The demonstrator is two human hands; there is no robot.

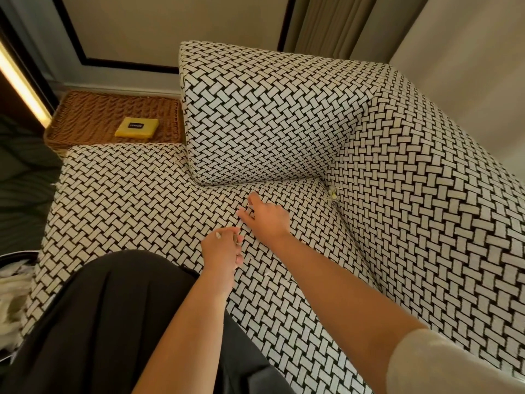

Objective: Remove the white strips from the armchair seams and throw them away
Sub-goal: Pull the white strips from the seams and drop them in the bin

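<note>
While I lean over it, the armchair (284, 172) in its black-and-white woven cover fills most of my view, its seat spreading from the centre toward 7 o'clock, its back cushion rising at 12 and its arm running down the 3 o'clock side. At 10 o'clock a wicker tray (93, 115) sits just beside the seat's far corner, with a flat yellow packet (137, 127) lying in it. At 8 o'clock, at the frame edge, a dark bin (11, 261) holds a pile of pale scraps (10, 297). My dark skirt (113, 322) covers the 6 o'clock area. My right hand (265, 217) rests just right of centre on the seat, fingers loosely spread and holding nothing I can see. My left hand (223, 248), just below it toward 7, is pinched closed on a small white strip (218, 236). More white strips (332, 193) poke out of the seam at 2 o'clock, where seat, back and arm meet.
</note>
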